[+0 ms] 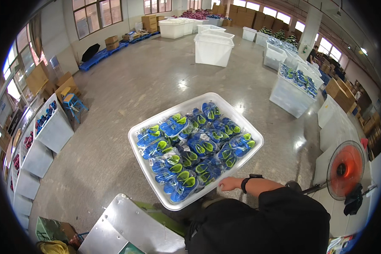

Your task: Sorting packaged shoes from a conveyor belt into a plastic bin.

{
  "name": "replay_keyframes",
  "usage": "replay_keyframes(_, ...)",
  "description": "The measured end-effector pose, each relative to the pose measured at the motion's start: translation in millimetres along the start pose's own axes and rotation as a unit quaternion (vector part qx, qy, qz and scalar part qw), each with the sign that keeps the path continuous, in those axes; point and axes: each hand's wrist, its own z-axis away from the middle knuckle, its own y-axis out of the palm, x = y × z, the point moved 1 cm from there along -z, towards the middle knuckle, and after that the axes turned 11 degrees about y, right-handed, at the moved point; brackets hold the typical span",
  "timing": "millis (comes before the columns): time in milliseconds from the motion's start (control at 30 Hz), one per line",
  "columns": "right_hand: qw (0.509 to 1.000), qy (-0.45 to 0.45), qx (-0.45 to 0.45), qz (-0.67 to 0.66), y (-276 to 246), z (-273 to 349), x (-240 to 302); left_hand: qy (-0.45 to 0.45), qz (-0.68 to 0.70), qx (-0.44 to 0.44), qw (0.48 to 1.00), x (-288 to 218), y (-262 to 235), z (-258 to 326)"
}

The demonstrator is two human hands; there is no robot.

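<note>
A white plastic bin [147, 176] stands in front of me, filled with blue shoes with lime-green linings [202, 147], bagged in clear plastic. My right hand [230, 183] is at the bin's near right rim, its fingers curled closed against the edge. A black band circles that wrist, and a black sleeve covers the upper arm. The fingertips are partly hidden by the hand itself. My left hand does not show.
A metal-topped table [127, 226] is close at the lower left. An orange-lit fan [345, 170] stands at the right. White bins [213, 50] stand ahead, with another shoe-filled bin [290, 95] at right. More bins [57, 133] and a blue stool [75, 103] line the left.
</note>
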Motion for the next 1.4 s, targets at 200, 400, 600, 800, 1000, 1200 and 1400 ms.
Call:
replay_keyframes(200, 0.999, -0.001, 0.028, 0.021, 4, -28, 2, -0.028, 0.011, -0.033, 0.999, 5, -6, 10)
replay_keyframes(400, 0.999, -0.021, 0.035, 0.026, 6, -38, 15, -0.039, 0.021, -0.048, 0.998, 8, -7, 18)
replay_keyframes(600, 0.998, -0.053, 0.013, 0.014, 6, -43, 21, -0.044, 0.03, -0.045, 0.998, 7, -1, 22)
replay_keyframes(800, 0.997, -0.056, -0.008, -0.05, 3, -18, 25, -0.045, 0.036, -0.03, 0.998, 6, 8, 24)
replay_keyframes(1000, 0.993, -0.064, -0.051, -0.084, 18, -13, 0, -0.047, 0.04, -0.004, 0.998, 0, 21, 21)
replay_keyframes(1200, 0.992, -0.038, -0.03, -0.12, 3, -5, -1, -0.052, 0.044, 0.004, 0.998, -3, 31, 19)
replay_keyframes(1400, 0.987, -0.052, -0.078, -0.13, 6, -14, -21, -0.056, 0.057, 0.011, 0.997, -7, 39, 20)
